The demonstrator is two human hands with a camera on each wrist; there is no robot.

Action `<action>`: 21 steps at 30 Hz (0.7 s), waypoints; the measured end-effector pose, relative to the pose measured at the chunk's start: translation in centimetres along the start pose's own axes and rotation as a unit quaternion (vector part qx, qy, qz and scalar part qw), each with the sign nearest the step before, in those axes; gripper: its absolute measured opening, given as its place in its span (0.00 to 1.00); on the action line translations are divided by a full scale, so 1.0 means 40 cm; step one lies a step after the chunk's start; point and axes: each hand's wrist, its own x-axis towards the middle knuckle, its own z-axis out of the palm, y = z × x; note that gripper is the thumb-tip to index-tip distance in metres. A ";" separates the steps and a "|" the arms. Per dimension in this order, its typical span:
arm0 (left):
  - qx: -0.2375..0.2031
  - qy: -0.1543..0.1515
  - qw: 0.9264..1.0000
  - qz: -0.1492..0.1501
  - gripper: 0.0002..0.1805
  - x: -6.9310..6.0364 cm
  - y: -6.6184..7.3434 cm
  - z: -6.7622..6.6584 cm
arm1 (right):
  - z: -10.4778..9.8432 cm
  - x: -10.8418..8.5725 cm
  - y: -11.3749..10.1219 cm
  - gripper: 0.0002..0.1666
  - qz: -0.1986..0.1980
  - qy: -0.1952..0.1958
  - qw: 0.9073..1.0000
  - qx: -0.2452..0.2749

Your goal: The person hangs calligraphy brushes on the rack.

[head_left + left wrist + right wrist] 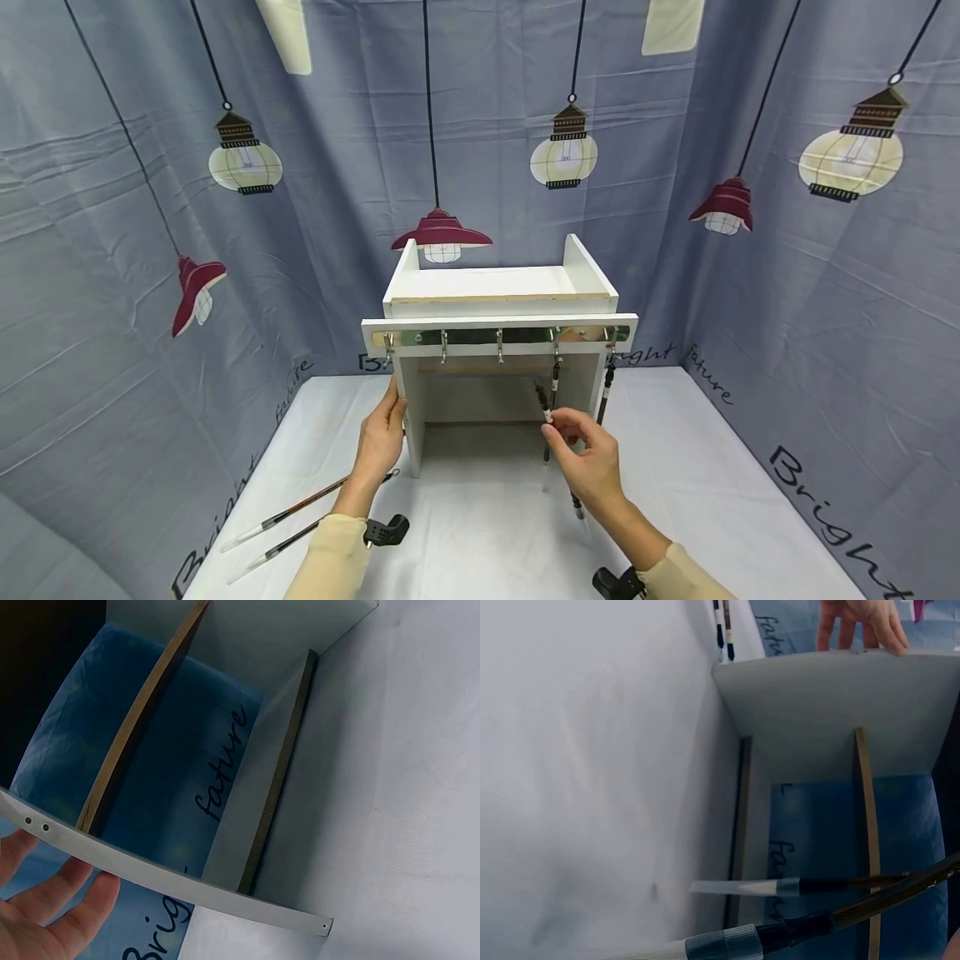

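Observation:
A white wooden rack [500, 323] carries a row of several metal hooks on a shiny strip along its front bar. My right hand [588, 458] pinches a writing brush [545, 404] near its dark upper end, in front of the hooks' right half. In the right wrist view, this brush's dark handle [889, 900] and capped tip cross the lower right. Two other brushes hang from the right hooks: one [555, 385] behind my right fingers and one [606, 392] at the far right. My left hand [381, 437] touches the outside of the rack's left side panel [150, 862].
On the white tabletop [480, 533], two more brushes, one brown [300, 506] and one dark [288, 542], lie left of the rack, partly behind my left forearm. A blue-grey curtain [495, 142] with printed lamps surrounds the table at the back and sides.

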 end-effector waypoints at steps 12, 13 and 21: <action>0.003 0.000 1.000 0.002 0.31 0.001 0.001 -0.002 | 0.029 0.026 -0.021 0.18 -0.005 -0.002 1.000 0.021; 0.003 0.002 1.000 0.005 0.31 0.001 0.000 -0.001 | 0.031 0.029 -0.026 0.18 -0.008 -0.002 1.000 0.019; 0.001 0.004 1.000 0.009 0.31 0.001 -0.004 0.002 | 0.043 0.057 -0.115 0.15 -0.012 -0.004 1.000 0.014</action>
